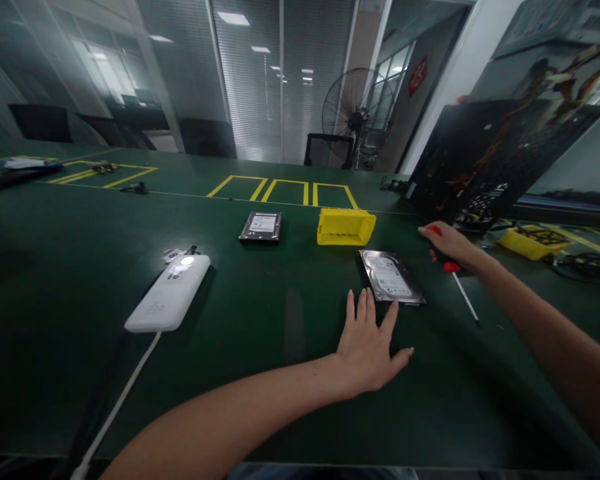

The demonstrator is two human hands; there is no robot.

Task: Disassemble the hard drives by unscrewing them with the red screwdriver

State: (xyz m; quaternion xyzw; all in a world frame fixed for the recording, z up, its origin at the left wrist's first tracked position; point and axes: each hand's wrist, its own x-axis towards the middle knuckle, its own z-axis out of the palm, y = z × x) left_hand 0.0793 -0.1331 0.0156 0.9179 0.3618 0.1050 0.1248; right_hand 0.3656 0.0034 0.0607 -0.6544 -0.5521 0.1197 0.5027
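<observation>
My left hand lies spread over the green table, its fingertips at the near edge of a silver hard drive with a white label. Whether the fingers touch the drive, I cannot tell. To the right, my right hand is wrapped round the red and black handle of a screwdriver, whose shaft points down toward the table. A yellow bin lies just behind the hard drive with its opening facing me. A second hard drive rests flat farther left.
A white power bank with a cable sits at left. An opened computer case stands at right, beside another yellow bin and black cables. Yellow tape outlines mark the table's far side. A fan stands beyond.
</observation>
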